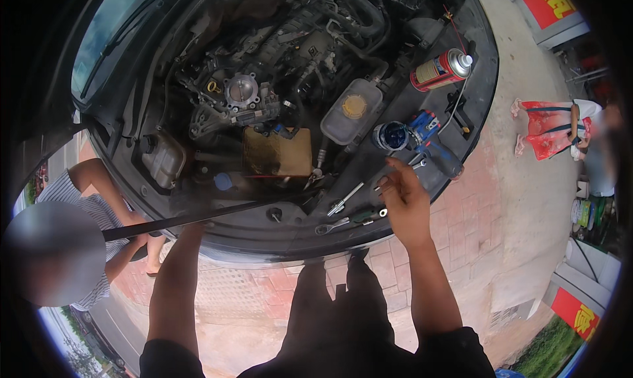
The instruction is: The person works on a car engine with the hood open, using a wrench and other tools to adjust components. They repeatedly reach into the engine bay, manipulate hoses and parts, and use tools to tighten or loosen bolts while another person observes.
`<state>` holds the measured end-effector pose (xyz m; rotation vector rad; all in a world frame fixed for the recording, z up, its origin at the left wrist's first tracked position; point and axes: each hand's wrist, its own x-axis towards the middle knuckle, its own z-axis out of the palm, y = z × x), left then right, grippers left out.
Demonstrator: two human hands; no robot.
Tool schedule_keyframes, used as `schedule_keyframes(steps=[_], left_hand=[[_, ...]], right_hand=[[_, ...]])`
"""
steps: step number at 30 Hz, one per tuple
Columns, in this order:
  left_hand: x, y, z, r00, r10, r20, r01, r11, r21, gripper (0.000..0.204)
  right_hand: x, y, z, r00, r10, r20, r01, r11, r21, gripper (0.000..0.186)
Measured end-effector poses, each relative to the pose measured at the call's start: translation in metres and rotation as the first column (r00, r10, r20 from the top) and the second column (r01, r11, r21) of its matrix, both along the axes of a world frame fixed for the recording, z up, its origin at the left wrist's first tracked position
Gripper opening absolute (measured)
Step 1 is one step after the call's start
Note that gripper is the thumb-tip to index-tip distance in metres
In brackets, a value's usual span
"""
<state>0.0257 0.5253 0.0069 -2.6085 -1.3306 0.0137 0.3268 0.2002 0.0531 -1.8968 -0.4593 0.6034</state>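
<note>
I lean over an open engine bay (264,81). My right hand (403,203) hovers over the car's front panel (395,236) with its fingers spread and nothing in it. Its fingertips are close to a small wrench (417,162). Left of that hand lie a ratchet (331,226), a socket extension (345,199) and a dark-handled tool (366,215). My left forearm reaches up to the car's front edge. My left hand (191,232) rests there in shadow, and its fingers are hard to make out.
A red spray can (440,69) and a blue power tool (422,133) lie on the right side of the panel. A coolant tank with a yellow cap (354,106) sits beside them. A prop rod (198,218) crosses the front. A person in stripes (99,213) stands left, another person (560,124) right.
</note>
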Motion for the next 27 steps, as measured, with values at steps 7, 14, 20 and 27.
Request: schedule_keyframes(steps=[7,14,20,27], left_hand=[[0.001,-0.005,0.0,0.997,-0.058,0.059,0.058,0.998,0.006,0.031],[-0.012,0.001,-0.015,0.985,-0.11,0.131,0.093,0.988,0.127,0.025],[-0.015,0.006,-0.019,0.983,-0.159,0.097,0.141,0.975,0.171,0.022],[-0.02,0.006,-0.023,0.97,-0.133,0.206,0.112,0.988,0.108,0.024]], right_hand=[[0.08,-0.012,-0.003,0.55,0.596,0.585,-0.13,0.753,-0.645,0.049],[0.088,0.0,0.0,0.481,0.699,0.529,-0.139,0.656,-0.742,0.048],[0.075,-0.022,0.017,0.938,0.152,-0.313,-0.119,0.985,0.123,0.042],[0.032,-0.027,0.018,0.417,0.493,-0.763,0.376,0.671,0.639,0.044]])
